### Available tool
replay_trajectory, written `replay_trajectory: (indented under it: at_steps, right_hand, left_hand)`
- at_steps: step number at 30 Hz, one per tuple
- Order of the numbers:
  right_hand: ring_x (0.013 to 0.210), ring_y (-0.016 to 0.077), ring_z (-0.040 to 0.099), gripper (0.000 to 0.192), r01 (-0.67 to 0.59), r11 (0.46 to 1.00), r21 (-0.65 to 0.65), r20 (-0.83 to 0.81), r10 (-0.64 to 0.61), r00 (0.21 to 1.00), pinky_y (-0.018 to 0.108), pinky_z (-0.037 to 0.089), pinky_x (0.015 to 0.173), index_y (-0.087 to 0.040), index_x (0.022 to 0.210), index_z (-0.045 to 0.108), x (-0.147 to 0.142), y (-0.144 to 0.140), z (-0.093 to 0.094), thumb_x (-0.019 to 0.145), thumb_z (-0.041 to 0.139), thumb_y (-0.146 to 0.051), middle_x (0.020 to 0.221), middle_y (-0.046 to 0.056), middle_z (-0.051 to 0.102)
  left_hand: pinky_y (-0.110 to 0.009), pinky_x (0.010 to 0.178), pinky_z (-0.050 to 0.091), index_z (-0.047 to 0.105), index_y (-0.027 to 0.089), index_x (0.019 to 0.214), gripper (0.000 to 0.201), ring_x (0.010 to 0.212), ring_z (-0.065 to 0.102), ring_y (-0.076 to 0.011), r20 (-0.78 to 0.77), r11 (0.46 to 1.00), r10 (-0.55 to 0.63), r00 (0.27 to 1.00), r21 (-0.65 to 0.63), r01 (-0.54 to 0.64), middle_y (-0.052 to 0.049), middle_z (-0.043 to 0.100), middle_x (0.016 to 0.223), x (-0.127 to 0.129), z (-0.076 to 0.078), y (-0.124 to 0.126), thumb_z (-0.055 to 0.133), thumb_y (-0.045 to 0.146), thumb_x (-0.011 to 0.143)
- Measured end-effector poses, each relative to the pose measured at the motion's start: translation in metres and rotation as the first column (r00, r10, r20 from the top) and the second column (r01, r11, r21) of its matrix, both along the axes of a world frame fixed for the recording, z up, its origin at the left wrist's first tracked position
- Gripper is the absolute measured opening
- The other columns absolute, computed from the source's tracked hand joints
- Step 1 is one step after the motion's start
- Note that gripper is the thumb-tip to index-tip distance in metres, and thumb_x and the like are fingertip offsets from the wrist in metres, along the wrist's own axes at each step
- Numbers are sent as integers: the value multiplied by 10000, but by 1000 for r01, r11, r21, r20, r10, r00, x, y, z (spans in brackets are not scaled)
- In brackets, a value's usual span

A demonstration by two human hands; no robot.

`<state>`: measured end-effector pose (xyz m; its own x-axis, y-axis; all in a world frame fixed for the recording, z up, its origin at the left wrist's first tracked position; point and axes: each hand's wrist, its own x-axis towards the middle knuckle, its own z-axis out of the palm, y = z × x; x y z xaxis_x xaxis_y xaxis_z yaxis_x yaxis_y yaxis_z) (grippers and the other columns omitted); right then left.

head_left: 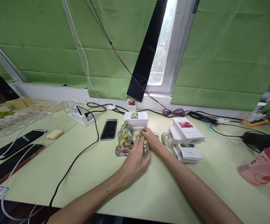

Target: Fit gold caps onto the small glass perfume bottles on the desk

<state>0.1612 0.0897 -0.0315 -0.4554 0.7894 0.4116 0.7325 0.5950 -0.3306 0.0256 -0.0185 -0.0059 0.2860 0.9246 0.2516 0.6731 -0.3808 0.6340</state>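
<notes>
Left hand: your left hand (135, 160) lies palm down on the table (135, 193), fingers curled loosely around a small glass bottle (146, 150) with a gold top, thumb side against it. It looks like a light steadying hold rather than a clench.
Right hand: your right hand (150, 140) reaches in from the right, fingertips closed on something small at the bottle tops; you cannot tell exactly what it pinches, since the fingers cover it.
Bottle position: the held bottle stands upright between your two hands, near the middle of the table, just right of the bottle cluster.
Bottle cluster: several gold-capped glass bottles (123, 143) stand packed together just left of your hands, probably grouped so they stay within easy reach.
Boxes: a white carton (136, 118) lies behind the cluster; a stack of white cartons (186, 138) with pink and green labels sits just right of your right wrist.
Loose bottle: another glass bottle (166, 139) sits between your right hand and the stack.
Surface: pale green table, with a black cable (79, 160) trailing across it, a power strip (81, 117) at the back left and phones (16, 152) along the left edge.
Room: green cloth (230, 53) covers the wall, parted at a window (162, 43).
</notes>
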Motion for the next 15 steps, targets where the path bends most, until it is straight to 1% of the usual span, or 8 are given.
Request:
replay_trajectory:
  at_steps: [4,8,12,15]
  right_hand:
    - [1010,203,536,199,-8,1000,0,22,8,1000,294,458,857,-157,936,655,3,-1,-2,925,481,-62,1035,73,610]
    - [995,209,532,204,-1,1000,21,1,1,1000,304,467,845,-174,905,640,6,-2,-3,934,472,-62,1016,69,603]
    - [1011,221,525,222,33,998,61,-67,-29,997,316,471,843,-188,910,615,9,-4,-4,942,445,-48,1033,78,600]
    - [1003,229,531,248,84,993,88,-144,-71,987,323,471,832,-180,956,600,12,-9,-5,944,406,-24,1024,91,607]
  left_hand:
    - [-510,1162,374,318,178,1528,667,1458,368,-338,5,1000,3,1000,2,-3,-167,390,1542,1,0,0,530,317,911]
    - [-496,1149,398,294,162,1540,674,1446,384,-335,-5,1000,3,1000,20,-3,-178,377,1548,0,-3,1,520,318,925]
    - [-493,1140,413,309,185,1529,651,1418,420,-332,16,998,-8,1000,61,7,-167,415,1512,0,-5,4,524,307,928]
    - [-487,1145,409,320,173,1520,635,1415,424,-326,12,998,-4,1000,68,3,-173,421,1504,0,-8,6,518,305,931]
